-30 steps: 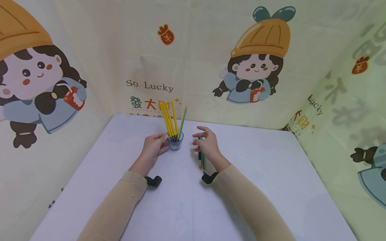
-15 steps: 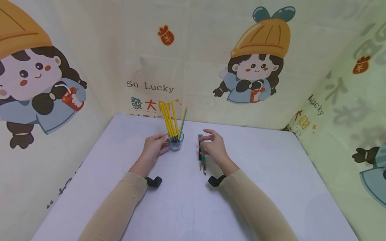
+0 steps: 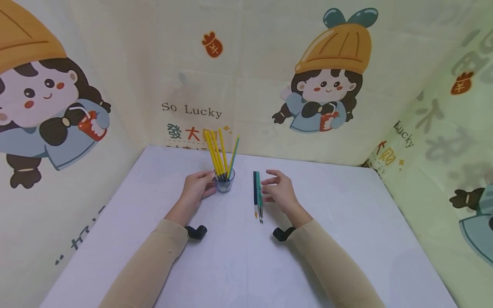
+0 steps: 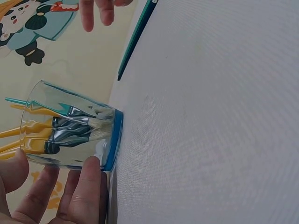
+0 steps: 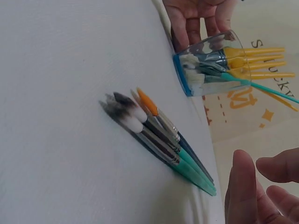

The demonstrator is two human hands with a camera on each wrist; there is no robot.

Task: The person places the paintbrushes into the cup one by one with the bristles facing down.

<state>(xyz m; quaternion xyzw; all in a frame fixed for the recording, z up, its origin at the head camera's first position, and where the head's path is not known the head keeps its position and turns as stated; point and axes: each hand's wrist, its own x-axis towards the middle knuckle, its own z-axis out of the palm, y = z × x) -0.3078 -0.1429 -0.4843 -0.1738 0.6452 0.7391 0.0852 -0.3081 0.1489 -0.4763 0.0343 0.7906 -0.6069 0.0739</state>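
A clear cup (image 3: 224,185) with a blue base stands upright, holding several yellow-handled paintbrushes (image 3: 215,156) and a teal one (image 5: 266,88), bristles down. My left hand (image 3: 198,186) touches the cup's left side. In the left wrist view its thumb is at the rim, and fairly straight fingers lie against the wall. To the right, teal- and black-handled paintbrushes (image 3: 258,194) lie side by side, bristles toward me; one has an orange tip (image 5: 148,101). Just right of them my right hand (image 3: 281,190) hovers with loosely bent fingers, holding nothing.
A white-covered table (image 3: 239,265) carries the cup and brushes. Behind it and at both sides rises a cream cloth backdrop (image 3: 254,85) printed with cartoon figures and lettering. Black wrist cameras sit at both sleeve cuffs.
My right hand has drawn back rightward and slightly toward me, off the lying paintbrushes, which show fully now. The left hand and the cup have stayed put.
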